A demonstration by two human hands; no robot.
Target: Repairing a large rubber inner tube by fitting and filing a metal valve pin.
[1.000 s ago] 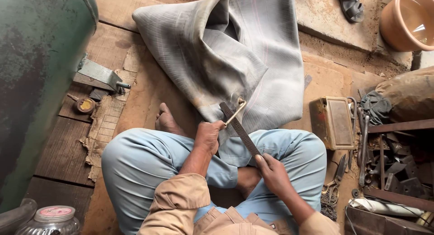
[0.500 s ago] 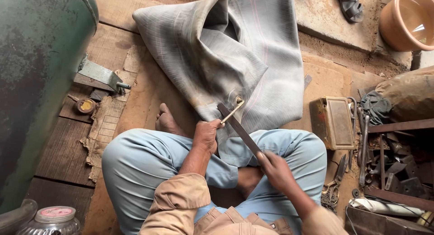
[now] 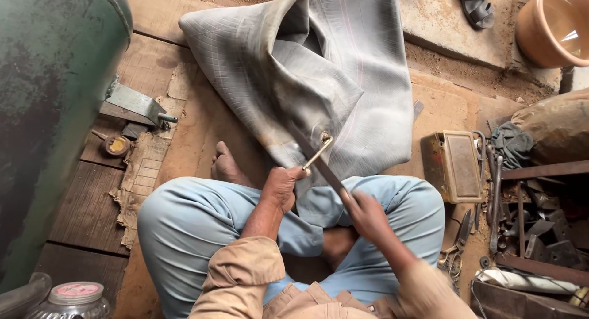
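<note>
Hands (image 3: 283, 187) (image 3: 366, 215) grip valve stem (image 3: 318, 151) and file (image 3: 319, 162) over board floor (image 3: 202, 119).

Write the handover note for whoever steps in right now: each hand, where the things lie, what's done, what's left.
Left hand: gripping the brass valve stem of the grey inner tube, which lies folded on the floor ahead of the crossed legs.
Right hand: holding a long dark file laid across the rubber beside the stem; the hand is blurred.
Done: tube spread out, stem held steady.
Left: cannot tell how far the rubber is worked.
Nearby: rusty metal box and tools at right.
</note>
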